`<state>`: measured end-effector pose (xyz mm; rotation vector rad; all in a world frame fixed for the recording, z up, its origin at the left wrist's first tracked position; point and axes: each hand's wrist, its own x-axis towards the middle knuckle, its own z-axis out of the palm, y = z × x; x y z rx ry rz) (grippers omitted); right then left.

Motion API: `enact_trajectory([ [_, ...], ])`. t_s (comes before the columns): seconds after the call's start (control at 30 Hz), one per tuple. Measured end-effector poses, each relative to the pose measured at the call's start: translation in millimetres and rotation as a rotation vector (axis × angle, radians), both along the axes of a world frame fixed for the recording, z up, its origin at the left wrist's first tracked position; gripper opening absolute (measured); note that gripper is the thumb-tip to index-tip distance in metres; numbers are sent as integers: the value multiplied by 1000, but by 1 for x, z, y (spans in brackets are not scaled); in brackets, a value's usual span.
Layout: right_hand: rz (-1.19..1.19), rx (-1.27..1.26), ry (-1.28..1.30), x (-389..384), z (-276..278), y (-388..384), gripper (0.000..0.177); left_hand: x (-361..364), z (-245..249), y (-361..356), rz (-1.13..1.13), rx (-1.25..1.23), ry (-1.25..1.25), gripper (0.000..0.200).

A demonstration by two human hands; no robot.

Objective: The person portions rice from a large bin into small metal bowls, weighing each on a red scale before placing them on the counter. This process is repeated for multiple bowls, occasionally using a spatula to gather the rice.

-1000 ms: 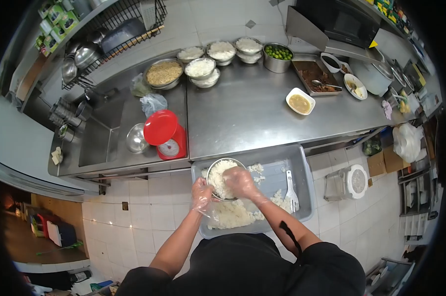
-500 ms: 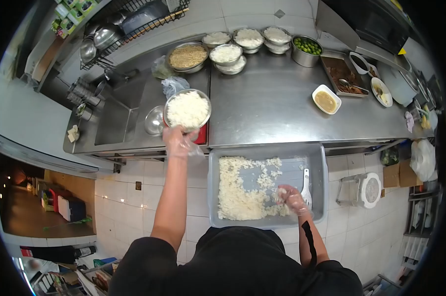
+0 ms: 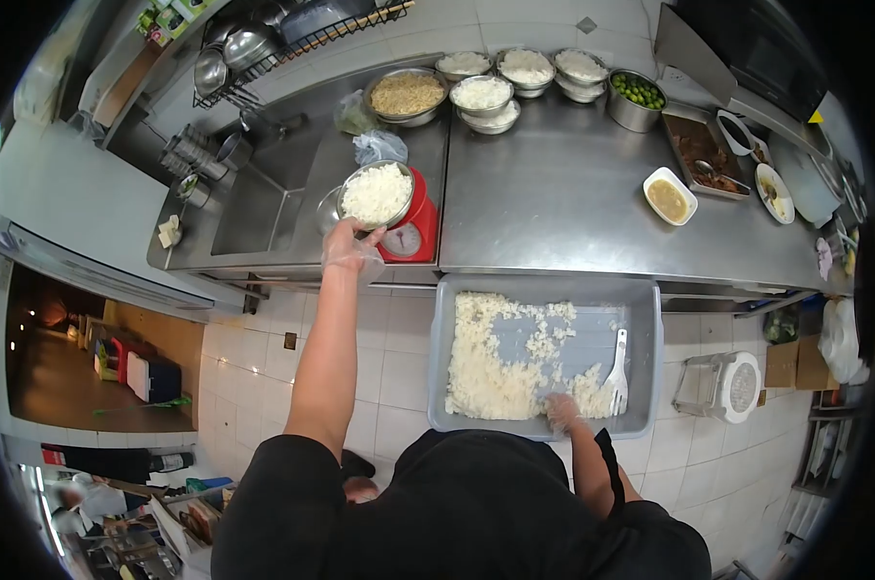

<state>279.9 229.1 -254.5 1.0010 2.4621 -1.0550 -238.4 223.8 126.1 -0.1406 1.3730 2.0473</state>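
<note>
My left hand (image 3: pixel 349 249), in a clear plastic glove, grips the near rim of a metal bowl (image 3: pixel 340 205) heaped with white rice (image 3: pixel 377 193). The bowl is beside a red dial scale (image 3: pixel 420 232) and overlaps its left part in this view. At the near wall of a grey plastic tub (image 3: pixel 650 338), my gloved right hand (image 3: pixel 561 413) is down in the cooked rice (image 3: pixel 486 387), fingers curled into it. A white slotted rice paddle (image 3: pixel 618 367) leans in the tub's right side, its head against rice.
Rice-filled metal bowls (image 3: pixel 483 94) stand along the counter's back, beside a bowl of brown shredded food (image 3: pixel 408 95) and a pot of green fruit (image 3: pixel 637 90). A white sauce dish (image 3: pixel 669 198) and a metal tray (image 3: pixel 694 150) are at right. A white stool (image 3: pixel 728 385) stands on the floor.
My left hand has shifted the rice bowl off the front of the scale, whose dial now shows. My right hand has moved left and nearer me, down to the rice by the tub's near wall.
</note>
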Motion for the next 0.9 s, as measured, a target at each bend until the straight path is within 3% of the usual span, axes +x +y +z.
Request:
enact_trajectory([
  [0.13, 78, 30, -13, 1, 8, 4, 37, 1, 2, -6, -7, -15, 19, 37],
  [0.2, -78, 16, 156, 10, 4, 3, 36, 4, 4, -10, -15, 10, 22, 34],
  [0.33, -123, 48, 211, 15, -1, 4, 39, 7, 5, -16, -2, 11, 46, 33],
  [0.53, -133, 19, 97, 16, -11, 8, 39, 11, 15, -25, 11, -25, 89, 33],
  [0.63, -120, 60, 145, 14, -2, 7, 30, 2, 9, -26, 91, -96, 67, 22],
  [0.77, -98, 86, 76, 9, 28, 7, 30, -7, 1, -21, -24, -73, 78, 26],
  [0.83, -82, 102, 60, 4, 31, 7, 32, -36, -40, -18, -97, -46, 92, 31],
  [0.9, -74, 56, 11, 1, 32, 7, 36, -23, -25, -3, -104, -74, 183, 29],
])
